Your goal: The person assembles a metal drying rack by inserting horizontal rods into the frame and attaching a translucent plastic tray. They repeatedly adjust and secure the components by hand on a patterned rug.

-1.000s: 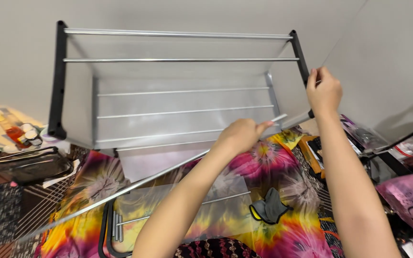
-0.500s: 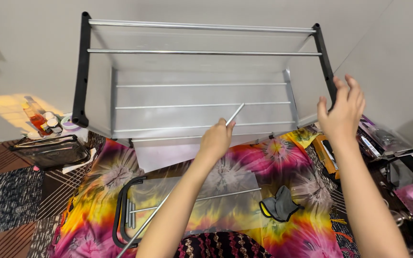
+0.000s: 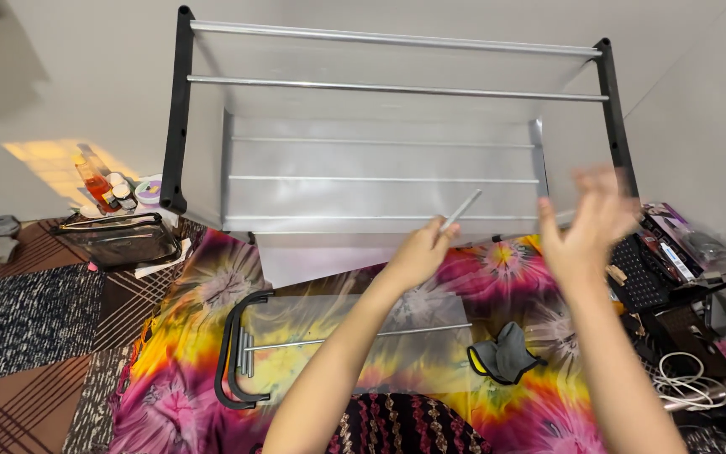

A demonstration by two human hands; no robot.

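Rod [image 3: 461,209]: a thin silver rod is being gripped in the left hand [image 3: 418,255], fingers clamped round its lower end, tip pointing up toward the rack's lower rails.
Right hand [image 3: 586,227]: blurred, fingers spread apart, holding nothing.
Rack [image 3: 183,109]: two black end posts are standing joined by several silver rails, so much appears assembled.
Loose parts [image 3: 241,353]: black curved pieces and more rods are lying unfitted on the colourful cloth [image 3: 203,336].
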